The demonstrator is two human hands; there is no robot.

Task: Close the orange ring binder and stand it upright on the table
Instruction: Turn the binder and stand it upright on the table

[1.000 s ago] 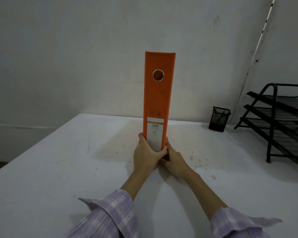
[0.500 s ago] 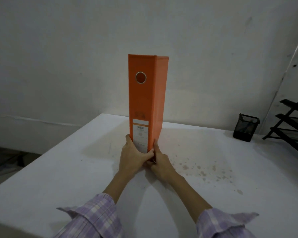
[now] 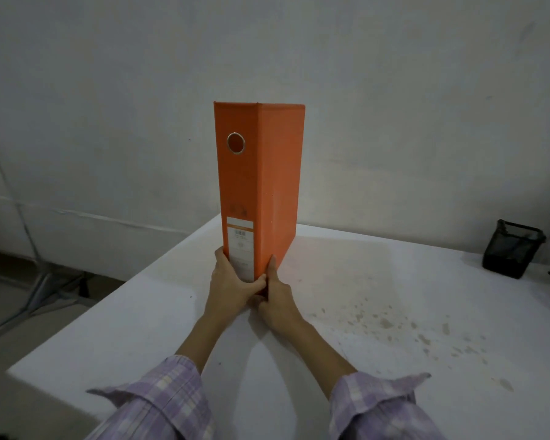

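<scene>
Two hands meet at the foot of the orange ring binder (image 3: 261,185), which stands closed and on end on the white tabletop (image 3: 378,360), its long axis vertical and its spine turned toward me; my left hand (image 3: 232,287) wraps the lower left corner of the spine, its fingers (image 3: 220,260) pressed against the far left cover, while my right hand (image 3: 275,300) braces the lower right edge, its fingers (image 3: 272,265) laid flat up the side cover; both hands are clasped on the binder at its base, neither one nearer than the other, so the binder rises straight up and away from my fingers; its foot appears to rest on the tabletop, though my hands hide the actual contact; I judge the closing done and the standing all but done, with only the letting go left, and that turns on whether the tall, narrow shape balances without my hold; the tabletop's left edge (image 3: 134,281) runs near the binder on my left side, so a topple that way is the risk; to the right lies wide, open, stained surface, with a black mesh pen holder (image 3: 511,254) well apart near the wall (image 3: 108,106); my plaid sleeves (image 3: 165,401) rest low at the near edge.
</scene>
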